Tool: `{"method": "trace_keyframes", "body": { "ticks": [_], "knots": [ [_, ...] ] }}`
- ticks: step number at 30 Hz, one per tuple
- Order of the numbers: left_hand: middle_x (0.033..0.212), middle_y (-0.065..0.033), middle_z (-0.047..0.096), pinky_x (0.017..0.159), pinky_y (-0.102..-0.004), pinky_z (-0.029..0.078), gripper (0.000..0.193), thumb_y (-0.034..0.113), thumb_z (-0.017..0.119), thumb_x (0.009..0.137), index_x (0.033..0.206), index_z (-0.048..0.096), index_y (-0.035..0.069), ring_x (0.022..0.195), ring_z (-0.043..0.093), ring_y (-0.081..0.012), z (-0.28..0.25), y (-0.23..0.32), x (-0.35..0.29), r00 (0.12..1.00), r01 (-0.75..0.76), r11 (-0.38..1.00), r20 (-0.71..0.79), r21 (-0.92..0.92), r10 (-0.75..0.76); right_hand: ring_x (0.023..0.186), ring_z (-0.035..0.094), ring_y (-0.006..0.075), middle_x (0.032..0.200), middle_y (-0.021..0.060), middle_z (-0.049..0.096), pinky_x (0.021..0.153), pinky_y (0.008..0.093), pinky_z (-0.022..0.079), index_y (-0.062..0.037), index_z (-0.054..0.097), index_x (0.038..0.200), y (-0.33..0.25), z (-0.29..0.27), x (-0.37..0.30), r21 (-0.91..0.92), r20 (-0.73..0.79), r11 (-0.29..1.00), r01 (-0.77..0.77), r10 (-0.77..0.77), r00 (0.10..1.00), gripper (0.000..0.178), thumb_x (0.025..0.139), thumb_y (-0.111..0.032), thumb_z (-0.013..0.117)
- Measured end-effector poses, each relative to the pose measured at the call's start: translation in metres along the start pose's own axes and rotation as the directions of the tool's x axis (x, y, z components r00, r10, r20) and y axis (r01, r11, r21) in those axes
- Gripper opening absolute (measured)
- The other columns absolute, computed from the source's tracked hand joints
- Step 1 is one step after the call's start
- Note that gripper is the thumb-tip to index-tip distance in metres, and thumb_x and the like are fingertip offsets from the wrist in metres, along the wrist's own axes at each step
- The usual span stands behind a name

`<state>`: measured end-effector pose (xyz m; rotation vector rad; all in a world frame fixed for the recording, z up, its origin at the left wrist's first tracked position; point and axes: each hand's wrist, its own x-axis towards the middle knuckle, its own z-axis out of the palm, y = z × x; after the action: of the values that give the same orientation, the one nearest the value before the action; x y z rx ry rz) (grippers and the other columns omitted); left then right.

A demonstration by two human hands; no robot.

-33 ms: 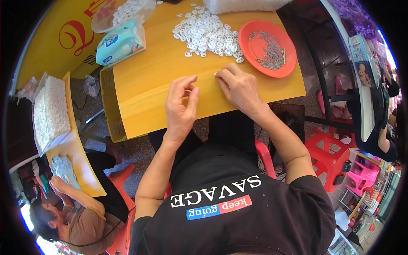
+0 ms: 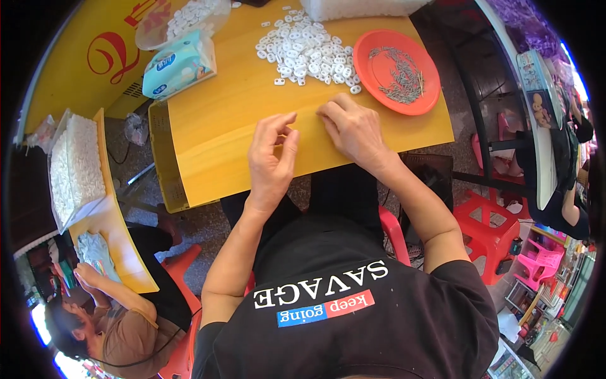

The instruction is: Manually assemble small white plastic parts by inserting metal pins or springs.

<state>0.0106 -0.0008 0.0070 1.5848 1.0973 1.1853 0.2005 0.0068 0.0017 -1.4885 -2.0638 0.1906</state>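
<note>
My left hand [image 2: 273, 150] hovers over the near part of the yellow table, fingers curled and thumb apart from them, with nothing visible between. To its right, my right hand [image 2: 353, 126] is closed in a pinch, knuckles up; whatever its fingertips hold is hidden now. Beyond the hands lies a loose heap of small white two-holed plastic pieces [image 2: 309, 50]. A red round plate [image 2: 369, 72] at the right of the table, close to my right hand, carries many small grey metal pins [image 2: 404, 79].
A teal tissue pack [image 2: 180, 66] and a clear bowl of white pieces [image 2: 192, 16] stand at the table's left. A clear bag of white pieces [image 2: 360, 7] lies at the far edge. A co-worker [image 2: 126, 322] sits at another table on the left. Red stools [image 2: 483, 218] stand right.
My right hand has shifted slightly left, and the white speck at its fingertips no longer shows. My left hand has edged a little to the right.
</note>
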Motion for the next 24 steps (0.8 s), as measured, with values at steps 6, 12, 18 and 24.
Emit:
{"method": "trace_keyframes", "body": {
  "ticks": [6, 12, 18, 24],
  "knots": [
    [0.099, -0.0071, 0.06, 0.068, -0.0234, 0.05, 0.021, 0.0, 0.059, 0.092, 0.113, 0.062, -0.001, 0.079, 0.059, -0.0117, 0.008, -0.01, 0.004, 1.0, 0.022, 0.998, 0.011, -0.051, -0.022, 0.074, 0.063, 0.032, 0.088, 0.0103, 0.061, 0.061, 0.0418, 0.05, -0.0083, 0.065, 0.095, 0.002, -0.005, 0.01, 0.012, 0.061, 0.999, -0.036, 0.035, 0.997, 0.012, 0.083, -0.009, 0.064],
    [0.094, -0.0055, 0.061, 0.067, -0.0225, 0.05, 0.019, 0.001, 0.059, 0.094, 0.112, 0.062, -0.002, 0.075, 0.059, -0.0095, 0.007, -0.015, 0.002, 0.989, 0.138, 0.986, 0.066, -0.094, -0.132, 0.075, 0.064, 0.0327, 0.09, 0.0109, 0.062, 0.064, 0.042, 0.05, -0.0078, 0.066, 0.091, 0.002, -0.004, 0.005, 0.051, 0.043, 0.999, -0.009, 0.006, 0.999, 0.009, 0.082, -0.009, 0.064],
    [0.093, -0.0062, 0.064, 0.07, -0.0223, 0.05, 0.02, 0.007, 0.058, 0.096, 0.114, 0.06, -0.003, 0.077, 0.06, -0.0092, 0.013, -0.002, 0.007, 0.951, 0.302, 0.92, 0.148, -0.249, -0.272, 0.074, 0.066, 0.0236, 0.085, 0.0092, 0.065, 0.065, 0.033, 0.053, -0.0019, 0.066, 0.095, -0.008, -0.013, 0.004, 0.38, -0.017, 0.923, -0.063, 0.075, 0.997, 0.012, 0.083, -0.002, 0.068],
    [0.091, -0.0072, 0.065, 0.073, -0.0261, 0.05, 0.016, 0.007, 0.06, 0.095, 0.109, 0.061, 0.0, 0.078, 0.061, -0.0133, 0.018, -0.004, 0.012, 0.902, 0.426, 0.718, 0.199, -0.55, -0.383, 0.076, 0.065, 0.0106, 0.083, 0.0063, 0.068, 0.068, 0.0263, 0.053, 0.0018, 0.066, 0.095, -0.012, -0.026, 0.0, 0.706, 0.105, 0.667, -0.239, 0.236, 0.966, 0.013, 0.086, -0.005, 0.071]
  ]
}}
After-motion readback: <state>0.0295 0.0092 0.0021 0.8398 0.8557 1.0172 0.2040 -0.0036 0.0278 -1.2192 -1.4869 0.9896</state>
